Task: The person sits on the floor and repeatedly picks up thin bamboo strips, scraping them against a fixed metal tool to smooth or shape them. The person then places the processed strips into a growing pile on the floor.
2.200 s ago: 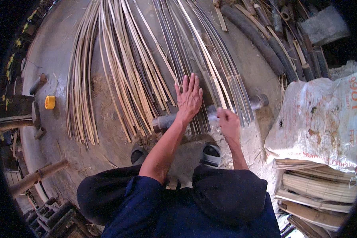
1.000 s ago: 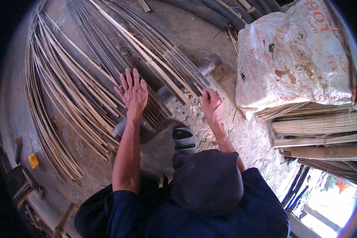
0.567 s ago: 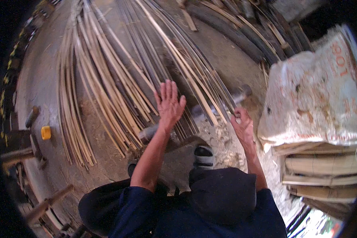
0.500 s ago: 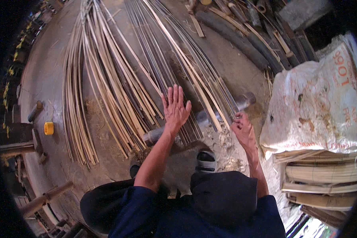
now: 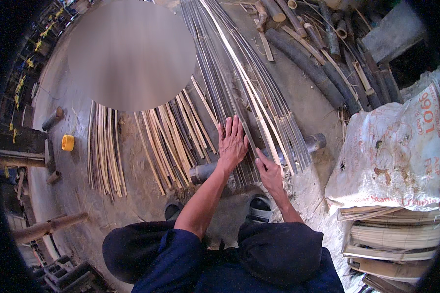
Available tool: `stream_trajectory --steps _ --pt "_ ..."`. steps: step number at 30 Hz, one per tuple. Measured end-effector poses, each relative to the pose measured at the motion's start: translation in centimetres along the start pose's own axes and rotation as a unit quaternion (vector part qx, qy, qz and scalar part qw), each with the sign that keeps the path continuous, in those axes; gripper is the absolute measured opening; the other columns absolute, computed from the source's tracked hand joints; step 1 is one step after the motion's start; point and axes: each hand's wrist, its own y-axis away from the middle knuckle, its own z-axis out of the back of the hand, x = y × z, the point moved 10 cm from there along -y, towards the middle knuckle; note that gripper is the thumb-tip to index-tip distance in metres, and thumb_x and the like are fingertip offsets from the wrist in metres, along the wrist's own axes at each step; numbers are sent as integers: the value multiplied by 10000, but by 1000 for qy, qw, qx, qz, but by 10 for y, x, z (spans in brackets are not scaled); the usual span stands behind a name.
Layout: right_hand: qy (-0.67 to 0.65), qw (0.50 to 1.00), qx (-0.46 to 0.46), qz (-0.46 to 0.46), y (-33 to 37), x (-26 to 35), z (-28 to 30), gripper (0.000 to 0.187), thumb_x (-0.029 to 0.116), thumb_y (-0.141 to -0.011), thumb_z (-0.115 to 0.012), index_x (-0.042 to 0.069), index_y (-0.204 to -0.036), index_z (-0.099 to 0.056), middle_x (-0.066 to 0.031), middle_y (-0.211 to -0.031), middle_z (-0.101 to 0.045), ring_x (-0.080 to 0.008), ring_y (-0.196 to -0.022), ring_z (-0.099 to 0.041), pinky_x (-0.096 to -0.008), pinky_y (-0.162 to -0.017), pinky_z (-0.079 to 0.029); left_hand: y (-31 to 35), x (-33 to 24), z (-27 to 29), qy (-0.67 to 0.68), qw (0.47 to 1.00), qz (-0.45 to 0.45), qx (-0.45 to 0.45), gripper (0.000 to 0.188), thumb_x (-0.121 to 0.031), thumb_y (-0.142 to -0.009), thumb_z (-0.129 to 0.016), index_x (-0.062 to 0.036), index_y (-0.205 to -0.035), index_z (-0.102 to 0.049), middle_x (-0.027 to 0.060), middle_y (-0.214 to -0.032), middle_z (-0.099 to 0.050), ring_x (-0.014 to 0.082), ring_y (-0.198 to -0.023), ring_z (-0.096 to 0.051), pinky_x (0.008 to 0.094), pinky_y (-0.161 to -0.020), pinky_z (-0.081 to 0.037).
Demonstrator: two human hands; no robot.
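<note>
Dark, slender bamboo strips [image 5: 246, 172] lie across the round grey pole [image 5: 203, 173] between its ends, where the left hand [image 5: 233, 148], flat and gripping nothing, should press evenly while the right hand [image 5: 270, 174], hold impossible to tell, aligns gently.

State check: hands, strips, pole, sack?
Left hand: palm down on dark bamboo strips
Right hand: partly curled, grip unclear
Dark bamboo strips: side by side across pole
Pole: lying under strips
Pale bamboo strips: spread, upper part blurred
White sack: bulging, stained, atop stacked slats
</note>
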Motion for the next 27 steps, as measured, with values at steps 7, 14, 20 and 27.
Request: stream_trajectory --steps 7,14,20,27 --pt "11 998 -59 30 2 7 3 340 178 -980 -592 86 -1306 -619 -169 -1208 -671 -198 -1058 -685 -305 -848 -541 2 4 5 62 997 13 -39 609 -341 -980 -474 -29 -1490 -358 136 -1587 -289 303 -1499 -184 538 -1210 -70" --pt "13 999 -32 -8 -9 -20 -9 336 206 -979 -590 88 -1292 -628 -169 -1183 -681 -236 -1091 -676 -318 -910 -520 1 2 9 46 997 8 -56 619 -378 -981 -492 -32 -1481 -379 135 -1573 -320 305 -1483 -231 540 -1203 -104" --pt "179 984 -18 4 -4 -18 -6 353 234 -957 -605 292 -1305 -625 -211 -909 -697 -374 -794 -694 -446 -691 -555 3 1 15 82 994 4 -69 608 -422 -987 -500 -98 -1489 -389 134 -1557 -353 338 -1457 -285 558 -1188 -144" --pt "91 996 -25 -3 21 -27 16 338 196 -938 -617 116 -1266 -614 -227 -891 -692 -387 -759 -687 -440 -662 -549 2 3 13 56 996 -2 -71 601 -437 -985 -502 -158 -1504 -383 113 -1556 -357 341 -1453 -290 573 -1176 -163"
